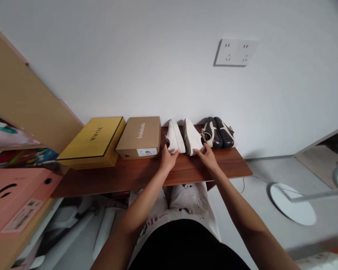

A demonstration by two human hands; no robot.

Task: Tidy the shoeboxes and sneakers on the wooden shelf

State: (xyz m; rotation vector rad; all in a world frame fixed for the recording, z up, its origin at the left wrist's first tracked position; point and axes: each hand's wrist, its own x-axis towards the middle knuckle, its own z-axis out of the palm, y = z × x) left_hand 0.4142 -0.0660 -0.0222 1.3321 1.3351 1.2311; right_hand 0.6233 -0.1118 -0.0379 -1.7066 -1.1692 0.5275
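While half-curled, fingers (173,153) against white sneakers (183,138).

Bare forearms, a black top and patterned white trousers
Both arms are uncovered from the elbows down, with no sleeves, watch, rings or gloves on the left hand (168,159) or the right hand (207,157); a plain black garment covers the torso at the bottom of the view, and below it the white fabric trousers carry small printed motifs in red and dark tones
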